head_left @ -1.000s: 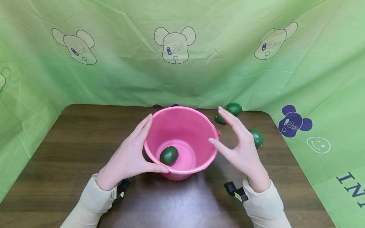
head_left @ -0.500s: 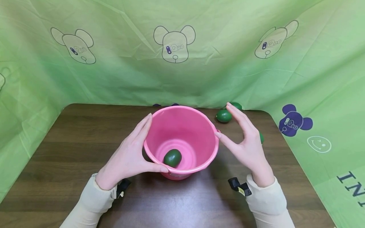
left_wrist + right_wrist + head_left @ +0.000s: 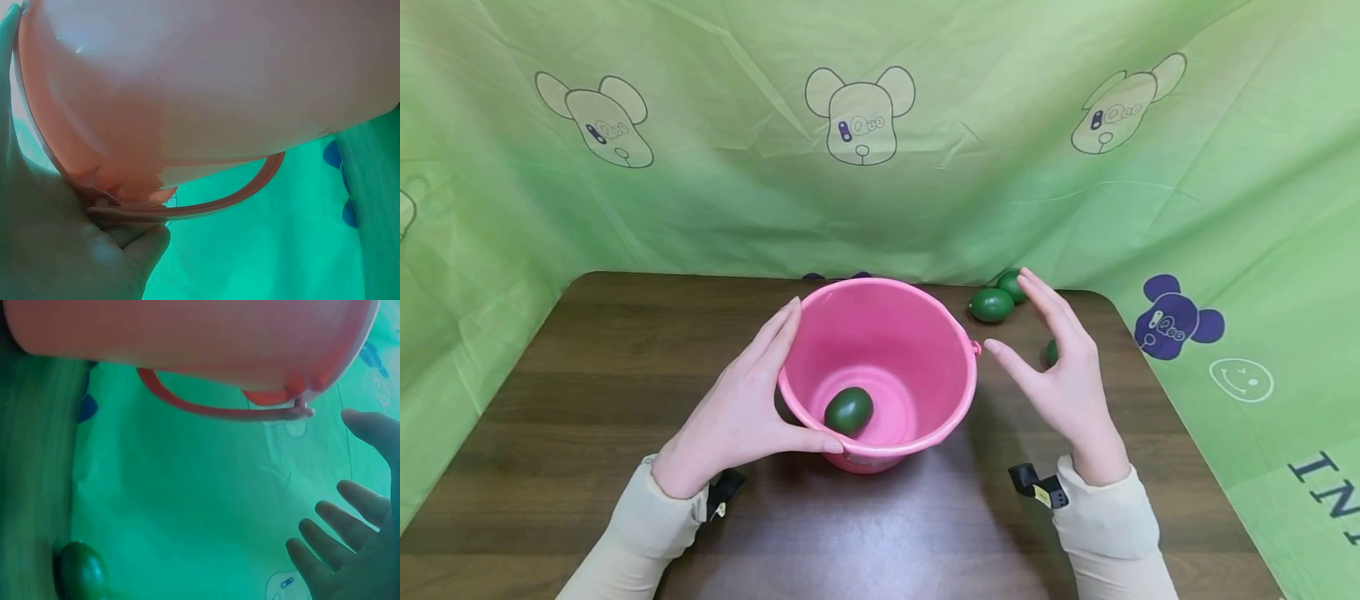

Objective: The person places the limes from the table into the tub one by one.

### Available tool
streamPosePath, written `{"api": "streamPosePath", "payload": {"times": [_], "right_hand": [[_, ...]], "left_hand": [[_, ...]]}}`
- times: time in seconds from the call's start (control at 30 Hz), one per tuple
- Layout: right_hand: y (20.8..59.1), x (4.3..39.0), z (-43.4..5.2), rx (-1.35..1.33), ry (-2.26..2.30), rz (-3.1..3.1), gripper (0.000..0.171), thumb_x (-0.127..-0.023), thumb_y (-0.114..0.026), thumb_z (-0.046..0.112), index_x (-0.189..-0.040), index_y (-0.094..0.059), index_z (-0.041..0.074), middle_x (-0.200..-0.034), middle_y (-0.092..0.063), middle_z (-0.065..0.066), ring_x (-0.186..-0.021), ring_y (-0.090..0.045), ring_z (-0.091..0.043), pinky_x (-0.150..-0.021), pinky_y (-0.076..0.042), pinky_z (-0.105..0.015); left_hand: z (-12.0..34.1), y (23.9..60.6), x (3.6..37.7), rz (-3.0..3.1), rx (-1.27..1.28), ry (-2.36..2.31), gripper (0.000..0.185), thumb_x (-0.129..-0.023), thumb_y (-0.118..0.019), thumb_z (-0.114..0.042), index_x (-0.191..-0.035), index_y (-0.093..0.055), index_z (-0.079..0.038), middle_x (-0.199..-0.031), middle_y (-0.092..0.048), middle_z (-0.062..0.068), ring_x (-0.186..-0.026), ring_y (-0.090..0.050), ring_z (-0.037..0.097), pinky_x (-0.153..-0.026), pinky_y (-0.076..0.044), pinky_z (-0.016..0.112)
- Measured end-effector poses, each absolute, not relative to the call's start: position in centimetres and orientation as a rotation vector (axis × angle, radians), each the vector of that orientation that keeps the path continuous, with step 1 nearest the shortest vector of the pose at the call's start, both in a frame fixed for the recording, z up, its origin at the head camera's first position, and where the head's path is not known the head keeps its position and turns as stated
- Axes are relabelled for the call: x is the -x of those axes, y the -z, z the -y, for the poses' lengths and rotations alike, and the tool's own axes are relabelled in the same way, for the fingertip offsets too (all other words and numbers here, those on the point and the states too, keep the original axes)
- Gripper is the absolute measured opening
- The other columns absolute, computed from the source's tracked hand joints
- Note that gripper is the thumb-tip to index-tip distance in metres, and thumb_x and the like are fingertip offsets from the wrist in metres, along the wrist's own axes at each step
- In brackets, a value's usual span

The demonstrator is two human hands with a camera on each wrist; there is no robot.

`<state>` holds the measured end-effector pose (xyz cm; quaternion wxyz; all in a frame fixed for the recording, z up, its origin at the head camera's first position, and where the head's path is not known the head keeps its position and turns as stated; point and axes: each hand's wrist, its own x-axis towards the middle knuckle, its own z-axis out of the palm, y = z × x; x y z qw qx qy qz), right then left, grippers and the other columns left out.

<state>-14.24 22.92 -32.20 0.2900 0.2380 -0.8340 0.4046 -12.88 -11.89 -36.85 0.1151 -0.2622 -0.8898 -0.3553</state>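
My left hand (image 3: 737, 417) clasps the pink bucket (image 3: 880, 333) (one avocado (image 3: 848, 410) inside) — my open right hand (image 3: 1063, 375) needs the avocado at one o'clock (image 3: 991, 305).

The head view looks forward and down over the surface (image 3: 587, 375) at the pink bucket (image 3: 880, 333). Both wrist views sit very near the bucket's outer wall, sharing its handle (image 3: 237, 194) and the green backdrop (image 3: 187, 506).

A dark wood-grain table (image 3: 587, 400) fills the lower frame, its far corners rounded. Behind and along both sides hangs a wrinkled green cloth backdrop (image 3: 970, 183) (printed with cartoon bear heads), evenly lit.
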Motion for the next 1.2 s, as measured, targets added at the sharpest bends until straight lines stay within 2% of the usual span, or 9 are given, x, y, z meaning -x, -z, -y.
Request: {"api": "streamPosePath", "payload": {"times": [0.23,0.47,0.8,1.2], "right_hand": [[32.6,14.4,-23.5,-0.579,-1.063,2.209,0.078,-0.073,-0.080,-0.019,-0.144,-0.055,-0.001,-0.148,-0.051,-0.018,-0.137,-0.047,-0.030,-0.109,-0.038,-0.026],[32.8,14.4,-24.4,-0.517,-1.053,2.195,0.078,-0.073,-0.080,-0.018,-0.145,-0.056,0.001,-0.147,-0.053,-0.018,-0.137,-0.047,-0.027,-0.109,-0.037,-0.023],[33.0,14.9,-25.9,-0.467,-1.085,2.167,0.075,-0.076,-0.077,-0.017,-0.146,-0.055,0.001,-0.147,-0.052,-0.020,-0.138,-0.046,-0.024,-0.111,-0.036,-0.026],[33.0,15.0,-27.5,-0.377,-1.099,2.188,0.072,-0.081,-0.076,-0.013,-0.147,-0.054,0.004,-0.149,-0.051,-0.015,-0.139,-0.044,-0.021,-0.110,-0.036,-0.025]], "left_hand": [[11.9,37.0,12.8,2.612,0.762,1.047,0.140,-0.059,-0.079,-0.082,-0.165,-0.007,-0.025,-0.168,-0.008,-0.008,-0.148,-0.028,0.019,-0.111,-0.039,0.045],[11.9,37.0,12.9,2.620,0.767,1.042,0.139,-0.061,-0.077,-0.083,-0.166,-0.008,-0.022,-0.168,-0.009,-0.008,-0.148,-0.028,0.021,-0.110,-0.040,0.046],[11.9,37.1,12.9,2.609,0.772,1.034,0.139,-0.060,-0.077,-0.083,-0.165,-0.007,-0.024,-0.168,-0.009,-0.008,-0.148,-0.028,0.020,-0.110,-0.039,0.046],[11.9,37.1,12.8,2.617,0.762,1.029,0.140,-0.060,-0.077,-0.083,-0.166,-0.008,-0.022,-0.168,-0.009,-0.008,-0.148,-0.027,0.021,-0.111,-0.039,0.048]]}}
